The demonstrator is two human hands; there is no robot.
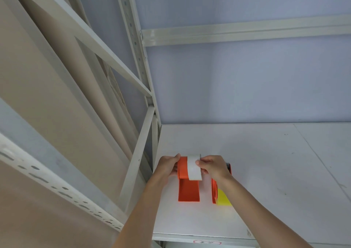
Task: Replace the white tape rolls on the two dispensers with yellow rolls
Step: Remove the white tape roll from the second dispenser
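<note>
Two orange tape dispensers stand side by side on the white shelf board point(266, 162). The left dispenser point(189, 190) carries a white tape roll point(193, 168) at its top. My left hand point(168, 167) grips the dispenser's left side beside the roll. My right hand point(212, 167) pinches the right edge of the white roll. The right dispenser point(214, 192) sits partly hidden under my right wrist, and a yellow roll point(223, 199) shows on it.
A cream metal shelf upright point(138, 160) and diagonal braces stand close on the left. A horizontal beam point(247, 33) crosses above. The shelf's front edge point(199, 237) runs below the dispensers. The board stretches bare to the right.
</note>
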